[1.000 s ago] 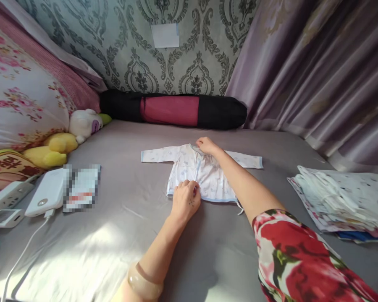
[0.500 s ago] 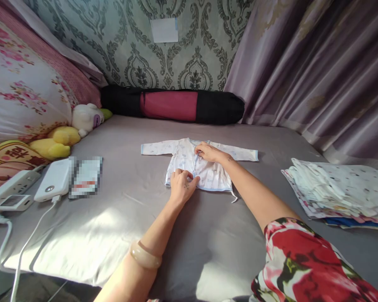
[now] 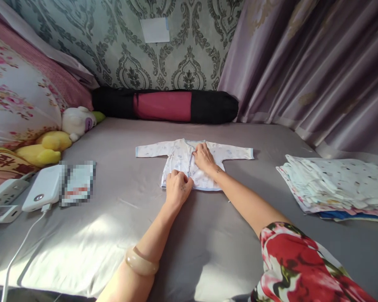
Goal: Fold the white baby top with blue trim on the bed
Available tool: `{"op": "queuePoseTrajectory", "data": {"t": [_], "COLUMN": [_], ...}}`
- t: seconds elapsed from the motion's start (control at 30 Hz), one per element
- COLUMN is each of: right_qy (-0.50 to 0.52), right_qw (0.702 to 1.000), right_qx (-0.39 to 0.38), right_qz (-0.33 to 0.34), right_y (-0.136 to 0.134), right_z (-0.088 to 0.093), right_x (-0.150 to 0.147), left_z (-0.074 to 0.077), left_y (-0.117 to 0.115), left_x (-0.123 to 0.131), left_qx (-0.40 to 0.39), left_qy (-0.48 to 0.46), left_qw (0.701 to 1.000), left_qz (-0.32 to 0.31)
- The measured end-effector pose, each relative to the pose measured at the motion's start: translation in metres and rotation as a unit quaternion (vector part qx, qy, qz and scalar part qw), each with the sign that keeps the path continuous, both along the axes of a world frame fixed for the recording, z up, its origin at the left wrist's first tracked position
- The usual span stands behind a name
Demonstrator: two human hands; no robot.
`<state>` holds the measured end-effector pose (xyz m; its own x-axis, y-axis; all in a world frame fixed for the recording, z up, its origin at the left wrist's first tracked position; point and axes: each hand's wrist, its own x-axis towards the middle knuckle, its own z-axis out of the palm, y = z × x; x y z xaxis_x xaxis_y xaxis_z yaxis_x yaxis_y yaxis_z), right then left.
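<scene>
Head view, left hand [image 3: 179, 187] palm-down at front hem of small white top [image 3: 176, 161], right hand [image 3: 204, 157] higher near neckline, fingers curled touching cloth, can't tell if pinching, top flat on gray sheet [image 3: 116, 180]

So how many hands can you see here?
2: the left hand at the bottom edge of the white shirt, the right hand higher up on its front.

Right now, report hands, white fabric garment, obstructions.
Left hand at lower edge of white, blue-trimmed fabric shirt, right hand on upper front. Shirt spread flat. Folded white patterned cloth stack aside, to the right.
</scene>
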<state>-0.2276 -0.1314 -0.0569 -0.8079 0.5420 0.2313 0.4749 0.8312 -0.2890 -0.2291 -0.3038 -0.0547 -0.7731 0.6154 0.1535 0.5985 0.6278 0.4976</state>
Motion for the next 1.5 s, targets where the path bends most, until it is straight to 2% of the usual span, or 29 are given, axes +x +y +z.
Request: {"op": "queuePoseTrajectory", "data": {"t": [0.13, 0.27, 0.4, 0.47, 0.6, 0.77, 0.97, 1.03, 1.13, 1.23, 1.3, 1.37, 1.5], "right_qy": [-0.036, -0.04, -0.035, -0.046, -0.055, -0.111, -0.112, -0.107, -0.103, -0.103, -0.084, -0.077, -0.127], "right_qw": [0.999, 0.998, 0.991, 0.987, 0.994, 0.993, 0.988, 0.985, 0.981, 0.979, 0.985, 0.988, 0.989], "right_qx": [0.015, 0.022, -0.003, -0.031, -0.023, 0.014, 0.022, 0.019, 0.017, 0.002, -0.002, 0.018, 0.018], "right_qz": [0.009, 0.042, 0.13, 0.15, 0.094, 0.041, 0.106, 0.133, 0.161, 0.173, 0.153, 0.135, 0.07], "right_y": [-0.01, -0.02, -0.02, -0.017, -0.009, -0.007, -0.03, -0.042, -0.054, -0.052, -0.043, -0.032, -0.012], "right_z": [-0.005, -0.014, -0.014, -0.009, -0.002, -0.006, -0.006, 0.0, 0.019, 0.037, 0.039, 0.03, -0.001], "right_x": [0.008, 0.022, 0.034, 0.041, 0.065, 0.097, 0.143, 0.164, 0.183, 0.171, 0.146, 0.117, 0.073], "left_z": [-0.003, -0.003, 0.001, 0.001, 0.0, -0.001, 0.002, 0.003, 0.006, 0.006, 0.002, -0.002, -0.008], "left_y": [-0.003, -0.006, -0.006, -0.005, -0.005, -0.006, -0.012, -0.014, -0.014, -0.008, -0.003, 0.0, 0.002], "left_x": [0.0, 0.002, 0.007, 0.009, 0.011, 0.009, 0.011, 0.013, 0.015, 0.016, 0.016, 0.017, 0.019], "left_qx": [0.011, 0.032, 0.015, -0.015, -0.067, -0.097, -0.101, -0.099, -0.057, -0.008, -0.016, -0.048, -0.099], "left_qy": [0.033, 0.071, 0.083, 0.071, 0.068, 0.039, 0.016, 0.023, 0.069, 0.131, 0.145, 0.142, 0.127], "left_qw": [0.999, 0.995, 0.989, 0.989, 0.988, 0.99, 0.991, 0.991, 0.993, 0.986, 0.979, 0.974, 0.973], "left_qz": [-0.016, -0.064, -0.121, -0.13, -0.12, -0.099, -0.088, -0.084, -0.077, -0.106, -0.143, -0.167, -0.163]}}
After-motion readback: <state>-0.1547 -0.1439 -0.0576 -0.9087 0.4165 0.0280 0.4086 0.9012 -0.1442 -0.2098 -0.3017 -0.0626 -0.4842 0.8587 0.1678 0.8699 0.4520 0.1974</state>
